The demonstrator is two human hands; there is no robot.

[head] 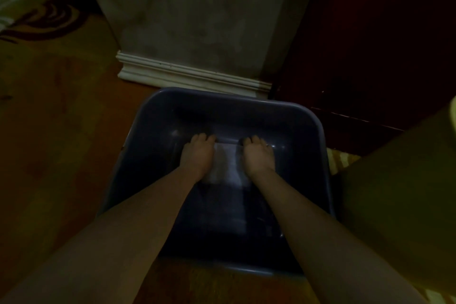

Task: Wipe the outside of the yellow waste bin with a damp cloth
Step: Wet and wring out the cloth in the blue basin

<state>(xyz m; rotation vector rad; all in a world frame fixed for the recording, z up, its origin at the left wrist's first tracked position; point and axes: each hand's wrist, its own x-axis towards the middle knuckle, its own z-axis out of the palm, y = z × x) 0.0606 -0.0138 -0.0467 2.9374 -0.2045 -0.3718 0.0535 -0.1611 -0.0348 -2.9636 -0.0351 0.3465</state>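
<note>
A white cloth point(228, 164) lies stretched inside a blue rectangular basin point(318, 131) on the floor in front of me. My left hand point(197, 155) grips the cloth's left edge and my right hand point(257, 155) grips its right edge, fingers curled over the far side. The yellow waste bin point(399, 190) stands at the right, its side close against the basin's right rim; only part of it shows. The scene is dim, and I cannot tell whether the basin holds water.
A pale wall with a white skirting board point(192, 76) rises just behind the basin. Dark wooden furniture point(370, 44) fills the upper right. A patterned carpet point(49, 106) covers the floor to the left.
</note>
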